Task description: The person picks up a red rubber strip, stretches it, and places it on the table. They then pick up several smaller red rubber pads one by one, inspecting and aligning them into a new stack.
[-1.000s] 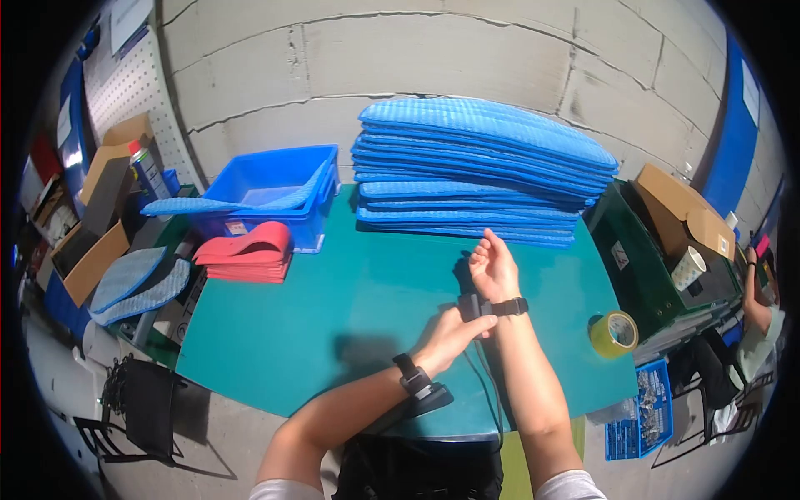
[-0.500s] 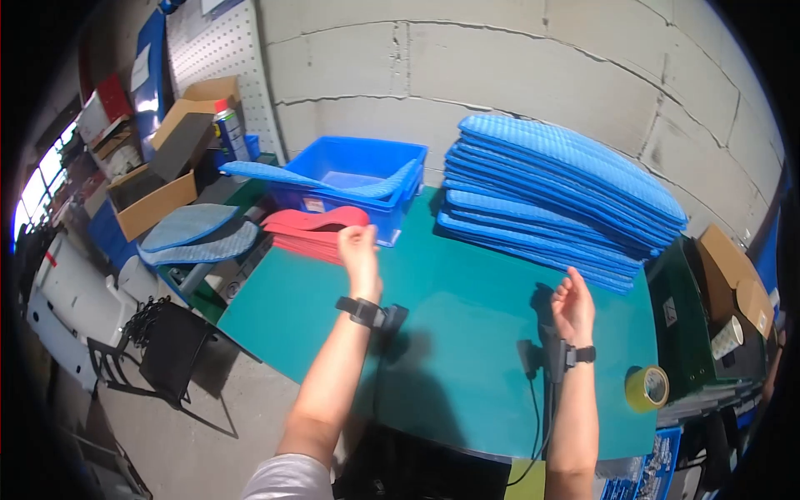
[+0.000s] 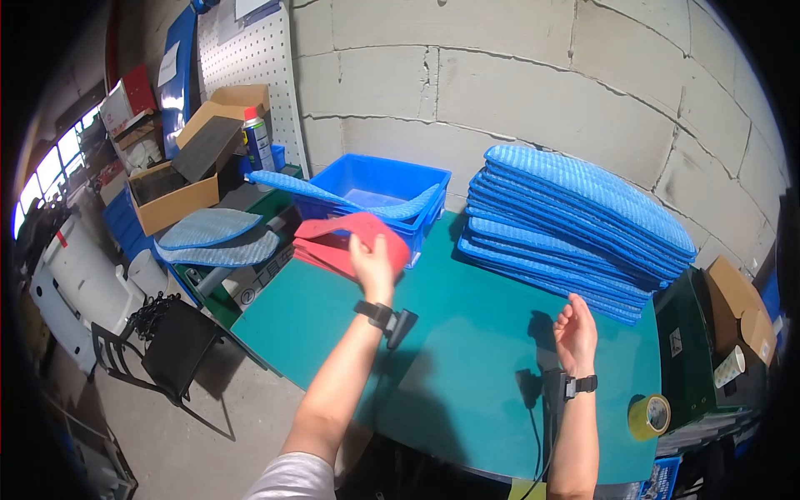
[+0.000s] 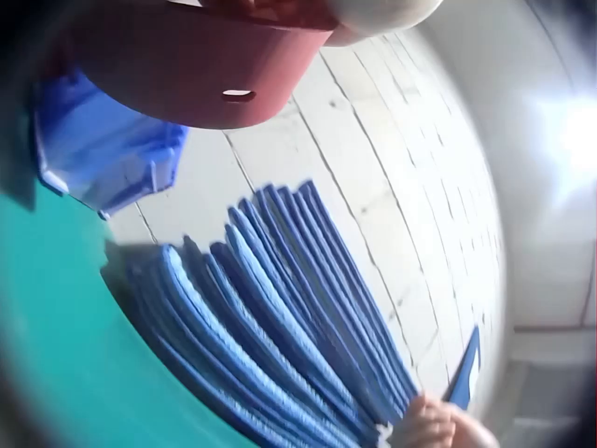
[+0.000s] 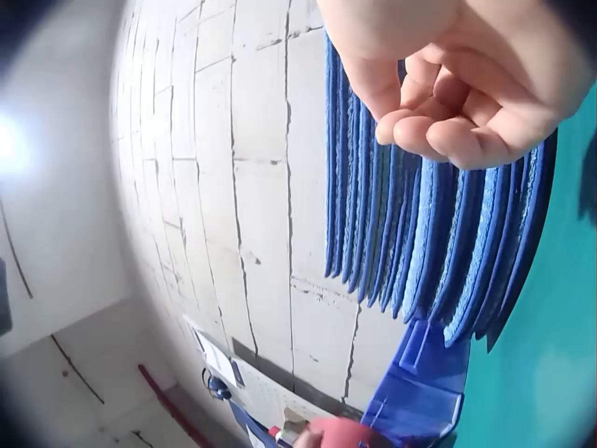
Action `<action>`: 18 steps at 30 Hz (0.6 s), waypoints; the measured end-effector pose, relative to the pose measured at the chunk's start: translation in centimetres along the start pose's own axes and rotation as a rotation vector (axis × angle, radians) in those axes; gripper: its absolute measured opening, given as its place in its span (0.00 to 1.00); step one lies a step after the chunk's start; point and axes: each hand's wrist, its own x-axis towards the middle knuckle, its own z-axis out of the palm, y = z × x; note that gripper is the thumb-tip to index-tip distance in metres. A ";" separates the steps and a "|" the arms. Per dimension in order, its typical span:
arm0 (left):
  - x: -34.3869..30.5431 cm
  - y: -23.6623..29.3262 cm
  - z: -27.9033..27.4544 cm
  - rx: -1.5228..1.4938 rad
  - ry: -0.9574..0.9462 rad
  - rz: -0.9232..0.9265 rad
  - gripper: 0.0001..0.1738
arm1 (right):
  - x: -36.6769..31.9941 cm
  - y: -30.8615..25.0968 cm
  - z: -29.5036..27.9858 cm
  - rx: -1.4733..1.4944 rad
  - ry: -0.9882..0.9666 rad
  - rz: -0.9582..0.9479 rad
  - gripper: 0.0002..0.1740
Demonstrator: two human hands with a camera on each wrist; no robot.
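At the left of the table, my left hand (image 3: 372,268) pinches a folded red pad (image 3: 340,223) on top of several stacked red ones. In the left wrist view the red pad (image 4: 201,70), with a small slot in it, curves below the fingers. My right hand (image 3: 577,336) hangs over the table's right side with loosely curled fingers and holds nothing. Behind it lies a tall stack of blue quilted pads (image 3: 567,225). The right wrist view shows that hand (image 5: 466,84) in front of the blue pads (image 5: 429,224).
A blue bin (image 3: 421,225) with a long blue pad across its rim stands behind the red pads. Yellow tape (image 3: 648,417) lies at the table's right edge. Grey-blue pads (image 3: 218,242), an open carton (image 3: 179,206) and a spray can (image 3: 257,142) are at the left.
My left hand has let go of the strap at the right wrist, moved left to the red pads and taken hold of the upper one. The head view has turned left.
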 end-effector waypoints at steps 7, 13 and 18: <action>-8.6 1.6 4.7 0.081 -0.760 0.146 0.14 | -2.0 1.5 3.7 -0.401 -0.308 0.081 0.18; -14.6 4.3 5.1 0.465 -1.308 0.503 0.23 | -3.5 1.0 3.7 -0.846 -0.201 -0.006 0.35; -13.8 3.8 5.4 0.318 -1.682 0.179 0.29 | -2.4 1.9 -2.4 -0.560 -0.065 -0.031 0.24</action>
